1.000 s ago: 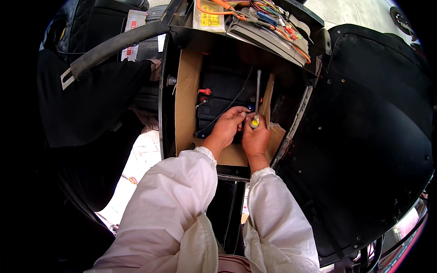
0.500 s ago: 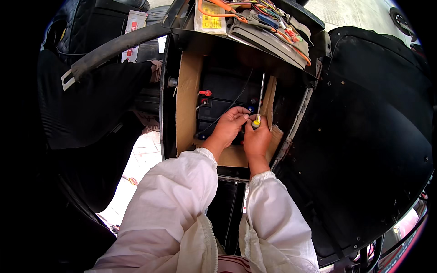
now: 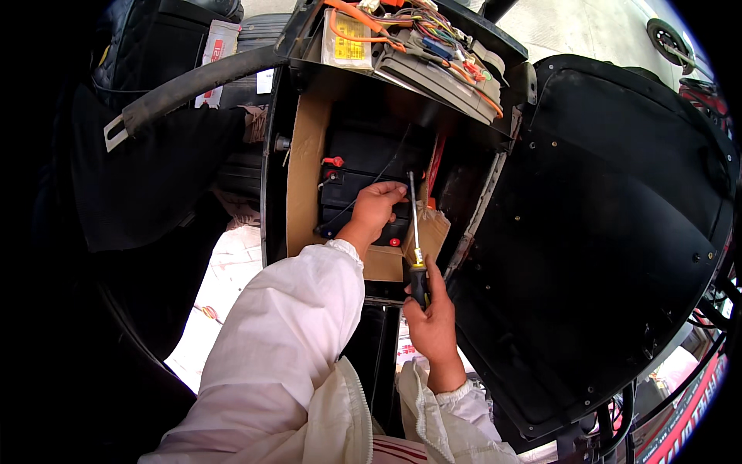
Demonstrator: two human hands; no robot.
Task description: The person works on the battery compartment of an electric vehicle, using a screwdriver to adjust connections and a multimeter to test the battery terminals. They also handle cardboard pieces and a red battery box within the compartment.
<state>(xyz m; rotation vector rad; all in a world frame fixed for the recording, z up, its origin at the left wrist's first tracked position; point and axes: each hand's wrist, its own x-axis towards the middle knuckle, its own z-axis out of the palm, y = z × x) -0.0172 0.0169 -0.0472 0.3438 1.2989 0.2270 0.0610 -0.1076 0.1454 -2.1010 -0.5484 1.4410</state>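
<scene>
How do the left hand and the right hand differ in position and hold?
The left hand is inside the black box, over the black battery; the right hand is lower in the picture, at the box's near edge.
The right hand has its grip on the screwdriver by the handle; whether the left hand holds anything is unclear.
Both are bare and come out of white sleeves.

I count 1 left hand (image 3: 375, 209), 1 right hand (image 3: 435, 326), 1 screwdriver (image 3: 417, 246), 2 white sleeves (image 3: 282, 313), 1 open box (image 3: 488, 189), 1 padded bar (image 3: 201, 83), 1 yellow label (image 3: 350, 46), 1 wheel (image 3: 665, 40) upper right; wires (image 3: 437, 32) too tangled.
</scene>
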